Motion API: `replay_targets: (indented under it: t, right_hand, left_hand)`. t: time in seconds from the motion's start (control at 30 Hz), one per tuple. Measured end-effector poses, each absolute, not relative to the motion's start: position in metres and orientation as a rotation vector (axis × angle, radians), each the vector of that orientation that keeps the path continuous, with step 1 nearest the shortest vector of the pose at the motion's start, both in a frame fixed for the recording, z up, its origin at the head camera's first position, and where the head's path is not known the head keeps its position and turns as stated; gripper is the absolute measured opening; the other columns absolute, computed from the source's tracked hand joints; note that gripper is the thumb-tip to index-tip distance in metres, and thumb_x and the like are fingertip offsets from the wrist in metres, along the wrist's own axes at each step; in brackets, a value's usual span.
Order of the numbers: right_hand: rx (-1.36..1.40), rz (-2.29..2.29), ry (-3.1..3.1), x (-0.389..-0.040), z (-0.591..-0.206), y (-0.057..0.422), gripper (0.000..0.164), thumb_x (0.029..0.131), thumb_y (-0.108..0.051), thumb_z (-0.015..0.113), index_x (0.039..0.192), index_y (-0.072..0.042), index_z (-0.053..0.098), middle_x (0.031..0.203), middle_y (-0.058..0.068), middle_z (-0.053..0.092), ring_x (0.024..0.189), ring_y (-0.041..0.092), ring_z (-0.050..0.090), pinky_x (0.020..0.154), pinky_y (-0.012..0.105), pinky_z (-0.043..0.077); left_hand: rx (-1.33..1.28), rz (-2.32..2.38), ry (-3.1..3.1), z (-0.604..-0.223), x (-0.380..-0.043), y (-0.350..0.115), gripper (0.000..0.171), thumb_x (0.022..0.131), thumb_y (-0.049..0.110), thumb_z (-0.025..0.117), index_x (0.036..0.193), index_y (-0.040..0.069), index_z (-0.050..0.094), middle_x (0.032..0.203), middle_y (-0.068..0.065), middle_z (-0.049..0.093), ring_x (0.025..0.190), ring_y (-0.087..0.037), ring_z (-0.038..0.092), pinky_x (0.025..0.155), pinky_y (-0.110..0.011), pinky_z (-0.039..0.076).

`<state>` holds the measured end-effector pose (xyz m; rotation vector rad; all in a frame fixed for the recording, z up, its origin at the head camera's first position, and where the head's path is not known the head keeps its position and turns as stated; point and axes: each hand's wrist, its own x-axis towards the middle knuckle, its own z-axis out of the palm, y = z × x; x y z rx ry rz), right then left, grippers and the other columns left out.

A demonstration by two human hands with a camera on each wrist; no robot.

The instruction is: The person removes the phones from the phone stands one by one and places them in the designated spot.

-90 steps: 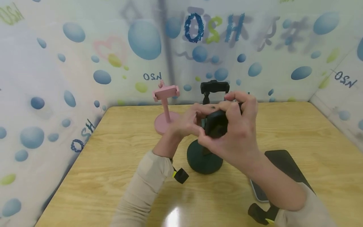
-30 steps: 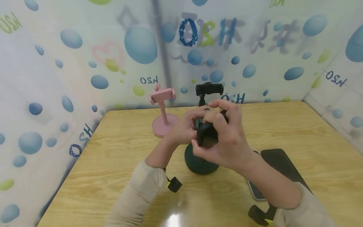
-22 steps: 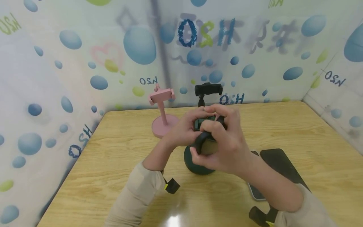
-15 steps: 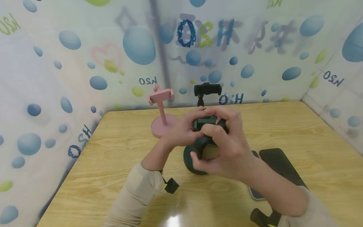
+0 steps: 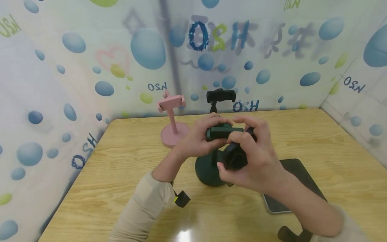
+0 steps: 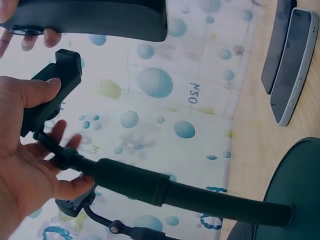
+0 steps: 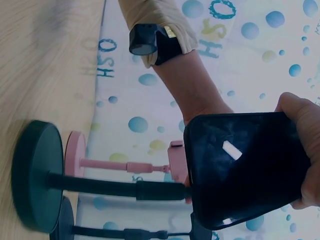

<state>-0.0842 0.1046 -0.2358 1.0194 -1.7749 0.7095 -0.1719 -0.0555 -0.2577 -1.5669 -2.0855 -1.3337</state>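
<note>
A dark green phone stand [image 5: 208,173] stands on the table with its clamp [image 6: 54,95] raised. My left hand [image 5: 196,136] grips that clamp, thumb across its front in the left wrist view and fingers behind its joint. In my right hand [image 5: 257,159] is a black phone [image 5: 235,156], pinched at its edge between thumb and fingers. The right wrist view shows the glossy flat face of the phone [image 7: 250,170] covering the clamp. A gap parts the phone [image 6: 95,20] from the clamp in the left wrist view.
Behind stand a pink phone stand [image 5: 170,116] and a black phone stand [image 5: 221,95]. At the right of the wooden table [image 5: 136,161] lie a dark phone [image 5: 297,171] and a silver-edged phone [image 5: 275,205], partly under my right forearm. A patterned backdrop [image 5: 127,97] closes the table's far side.
My right hand has drawn the phone from in front of the clamp to the right and downward, and its tilt differs. More of the clamp shows now. My left hand keeps its grip.
</note>
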Motion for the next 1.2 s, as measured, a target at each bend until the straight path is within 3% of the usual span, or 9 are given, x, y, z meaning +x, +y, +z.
replay_targets:
  t: [0.17,0.37,0.53,0.6,0.73,0.9,1.2]
  right_hand:
    - [0.961,0.690,-1.905,-0.085,-0.243,0.120,0.041,0.080,-0.040,0.051,0.089,0.000,0.051,0.112,0.031,0.039,0.090,0.035,0.044,0.063,0.038,0.038]
    - [0.844,0.721,-2.063,-0.086,-0.248,0.145,0.053,0.078,-0.050,0.050,0.091,0.001,0.048,0.112,0.030,0.039,0.101,0.036,0.041,0.069,0.032,0.036]
    - [0.758,0.762,-2.155,-0.089,-0.254,0.177,0.051,0.060,-0.027,0.071,0.093,0.004,0.048,0.113,0.029,0.040,0.105,0.035,0.039,0.071,0.023,0.034]
    - [0.713,0.782,-2.201,-0.091,-0.256,0.190,0.052,0.051,-0.013,0.073,0.093,0.005,0.048,0.112,0.028,0.040,0.105,0.035,0.039,0.071,0.019,0.033]
    - [0.580,0.795,-2.322,-0.094,-0.263,0.216,0.055,0.048,-0.001,0.076,0.094,0.005,0.047,0.112,0.024,0.040,0.102,0.033,0.037,0.074,0.013,0.029]
    - [0.453,0.759,-2.468,-0.103,-0.277,0.247,0.056,0.051,-0.002,0.078,0.097,0.004,0.046,0.108,0.021,0.038,0.093,0.033,0.035,0.071,0.031,0.031]
    - [0.263,0.634,-2.852,-0.124,-0.313,0.315,0.068,0.063,-0.018,0.078,0.111,0.013,0.041,0.109,0.034,0.032,0.087,0.044,0.037,0.067,0.055,0.036]
  left_hand:
    - [-1.562,-1.308,-2.073,-0.258,-0.173,-0.052,0.035,0.078,0.004,0.067,0.110,0.001,0.054,0.098,-0.008,0.052,0.088,-0.015,0.047,0.080,-0.028,0.041]
    - [-1.576,-1.294,-2.124,-0.256,-0.175,-0.043,0.033,0.080,0.005,0.066,0.109,0.001,0.053,0.098,-0.008,0.051,0.085,-0.014,0.046,0.079,-0.026,0.039]
    - [-1.597,-1.313,-2.136,-0.252,-0.178,-0.030,0.032,0.079,0.004,0.066,0.109,-0.001,0.053,0.099,-0.010,0.051,0.085,-0.015,0.047,0.080,-0.025,0.038]
    - [-1.601,-1.323,-2.120,-0.250,-0.180,-0.025,0.033,0.079,0.004,0.066,0.108,-0.001,0.053,0.099,-0.011,0.051,0.084,-0.015,0.047,0.078,-0.025,0.039]
    - [-1.612,-1.311,-2.056,-0.244,-0.185,-0.014,0.034,0.078,0.003,0.067,0.108,-0.002,0.053,0.098,-0.011,0.052,0.083,-0.016,0.046,0.077,-0.024,0.038]
    - [-1.599,-1.315,-2.025,-0.238,-0.188,0.000,0.035,0.078,0.003,0.067,0.109,-0.003,0.052,0.099,-0.011,0.051,0.084,-0.016,0.044,0.078,-0.024,0.037]
    - [-1.604,-1.396,-2.018,-0.235,-0.202,0.021,0.034,0.080,0.002,0.065,0.110,-0.004,0.051,0.099,-0.012,0.049,0.085,-0.016,0.043,0.079,-0.023,0.037]
